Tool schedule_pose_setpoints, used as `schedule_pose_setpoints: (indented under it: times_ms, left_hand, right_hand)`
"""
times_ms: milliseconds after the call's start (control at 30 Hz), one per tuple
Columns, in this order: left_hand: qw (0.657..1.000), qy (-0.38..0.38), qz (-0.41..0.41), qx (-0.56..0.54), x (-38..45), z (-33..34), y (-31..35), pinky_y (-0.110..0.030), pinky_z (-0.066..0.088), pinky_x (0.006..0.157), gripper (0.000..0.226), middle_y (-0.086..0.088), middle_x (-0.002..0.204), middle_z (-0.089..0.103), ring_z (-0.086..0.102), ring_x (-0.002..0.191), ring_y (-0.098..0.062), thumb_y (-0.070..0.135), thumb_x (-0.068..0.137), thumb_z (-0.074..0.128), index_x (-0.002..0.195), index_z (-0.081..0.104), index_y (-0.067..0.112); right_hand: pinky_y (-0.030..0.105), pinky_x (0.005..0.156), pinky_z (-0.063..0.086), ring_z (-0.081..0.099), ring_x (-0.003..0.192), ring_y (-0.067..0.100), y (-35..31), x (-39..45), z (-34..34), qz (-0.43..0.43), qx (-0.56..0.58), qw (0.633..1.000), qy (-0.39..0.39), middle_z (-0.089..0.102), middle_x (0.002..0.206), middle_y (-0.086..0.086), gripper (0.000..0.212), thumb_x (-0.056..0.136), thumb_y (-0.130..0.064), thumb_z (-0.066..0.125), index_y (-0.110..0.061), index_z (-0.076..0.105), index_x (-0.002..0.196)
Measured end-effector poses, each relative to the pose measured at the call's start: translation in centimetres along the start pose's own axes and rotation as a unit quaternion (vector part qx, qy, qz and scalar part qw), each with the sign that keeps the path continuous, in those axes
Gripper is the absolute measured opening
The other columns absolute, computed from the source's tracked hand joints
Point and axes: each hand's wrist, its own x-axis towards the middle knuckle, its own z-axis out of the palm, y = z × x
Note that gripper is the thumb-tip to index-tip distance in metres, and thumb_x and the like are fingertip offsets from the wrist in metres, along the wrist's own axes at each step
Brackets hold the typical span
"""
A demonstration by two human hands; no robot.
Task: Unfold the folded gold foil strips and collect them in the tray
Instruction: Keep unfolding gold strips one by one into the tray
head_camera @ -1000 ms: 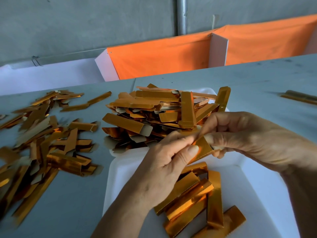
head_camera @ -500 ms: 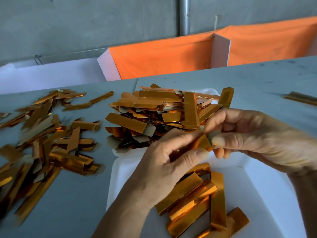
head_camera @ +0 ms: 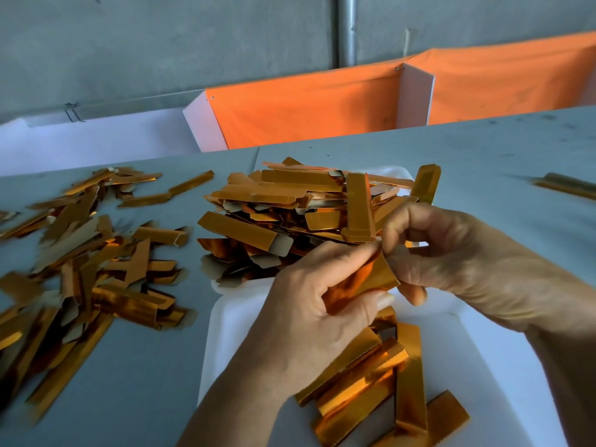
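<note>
Both hands hold one gold foil strip [head_camera: 371,279] above the near white tray [head_camera: 225,321]: the left hand [head_camera: 309,317] pinches it between thumb and fingers, and the right hand [head_camera: 451,253] pinches its upper end. Opened strips [head_camera: 371,382] lie in the tray. Folded ones are heaped in the far tray [head_camera: 395,171] and spread over the bench [head_camera: 145,398] to the left.

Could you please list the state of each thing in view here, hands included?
left hand: grips the held strip from below.
right hand: pinches the held strip's far end.
held strip: between both hands, partly opened, above the near tray.
near tray: holds a few opened strips.
far tray: heaped with strips.
loose strips: scattered on the table.
</note>
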Motion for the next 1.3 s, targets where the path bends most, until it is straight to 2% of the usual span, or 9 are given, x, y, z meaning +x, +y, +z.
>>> schedule_pose_setpoints:
  times_ms: [133,233,333,433,500,633,733,1000,1300]
  left_hand:
    - [1.0,0.006,0.009,0.013,0.0,-0.1,0.1,-0.017,0.051,0.084,0.042,0.015,0.111,0.061,0.058,0.108,-0.005,0.036,0.085,0.059,0.126,0.06,0.027]
    - [1.0,0.008,0.008,-0.006,0.1,-0.2,0.1,-0.02,0.051,0.085,0.042,0.01,0.11,0.062,0.059,0.108,-0.009,0.038,0.085,0.061,0.124,0.061,0.025]
    - [1.0,0.009,0.009,-0.021,0.1,-0.2,0.1,-0.022,0.052,0.084,0.043,0.007,0.108,0.064,0.06,0.107,-0.013,0.04,0.083,0.061,0.122,0.062,0.022]
    - [1.0,0.004,0.014,-0.026,0.0,-0.3,0.1,-0.022,0.052,0.085,0.043,0.008,0.108,0.065,0.06,0.107,-0.013,0.039,0.083,0.06,0.121,0.063,0.021]
    - [0.999,0.0,0.017,-0.028,-0.1,-0.3,0.1,-0.023,0.052,0.085,0.043,0.008,0.108,0.065,0.06,0.108,-0.014,0.038,0.083,0.058,0.122,0.063,0.021]
    - [0.999,-0.006,0.016,-0.032,0.0,-0.2,0.2,-0.021,0.052,0.085,0.045,0.009,0.111,0.064,0.06,0.109,-0.012,0.038,0.083,0.059,0.123,0.062,0.019]
    - [1.0,-0.008,0.013,-0.025,0.0,-0.2,0.1,-0.017,0.051,0.083,0.043,0.01,0.111,0.064,0.06,0.108,-0.01,0.033,0.084,0.064,0.124,0.061,0.018]
    - [1.0,-0.014,0.008,-0.024,-0.1,-0.2,0.3,-0.018,0.052,0.081,0.039,0.012,0.107,0.066,0.062,0.105,-0.008,0.028,0.084,0.063,0.123,0.062,0.024]
    - [1.0,-0.014,0.008,-0.009,-0.2,-0.2,0.4,-0.015,0.051,0.08,0.041,0.017,0.107,0.063,0.061,0.104,-0.005,0.029,0.081,0.064,0.122,0.059,0.034]
  right_hand:
    - [0.019,0.052,0.046,0.056,0.051,0.017,0.0,-0.1,-0.2,0.012,0.069,0.997,-0.014,0.059,0.063,0.007,0.004,0.078,-0.017,0.067,-0.016,0.069,0.075]
    - [0.021,0.049,0.048,0.057,0.051,0.017,0.2,-0.3,-0.6,0.026,0.184,0.982,-0.046,0.06,0.065,0.004,0.02,0.081,-0.024,0.057,-0.01,0.071,0.084]
    - [0.022,0.048,0.05,0.06,0.052,0.016,0.5,-0.2,-0.7,0.028,0.229,0.971,-0.06,0.062,0.066,0.005,0.009,0.084,-0.017,0.066,-0.014,0.071,0.091]
    - [0.022,0.048,0.051,0.062,0.053,0.016,0.8,-0.1,-0.8,0.041,0.248,0.964,-0.085,0.062,0.068,0.007,0.025,0.072,-0.023,0.076,-0.014,0.07,0.094]
    - [0.021,0.048,0.052,0.062,0.053,0.016,0.8,-0.1,-0.9,0.047,0.253,0.962,-0.095,0.061,0.067,0.007,0.03,0.067,-0.024,0.081,-0.013,0.07,0.093]
    - [0.021,0.045,0.051,0.06,0.047,0.016,0.6,0.0,-0.8,0.06,0.228,0.969,-0.075,0.06,0.063,0.01,0.012,0.07,-0.012,0.071,-0.014,0.07,0.082]
    - [0.022,0.044,0.051,0.059,0.045,0.018,0.5,0.0,-0.7,0.065,0.208,0.974,-0.066,0.06,0.062,0.013,0.01,0.076,-0.005,0.073,-0.014,0.069,0.081]
    - [0.025,0.047,0.054,0.065,0.052,0.023,0.0,-0.4,-1.0,0.082,0.19,0.975,-0.076,0.062,0.065,0.017,0.012,0.074,-0.006,0.074,-0.011,0.07,0.084]
    - [0.024,0.046,0.053,0.064,0.05,0.024,-0.4,-0.5,-0.7,0.096,0.134,0.985,-0.054,0.063,0.061,0.017,0.029,0.062,-0.016,0.071,-0.004,0.061,0.086]
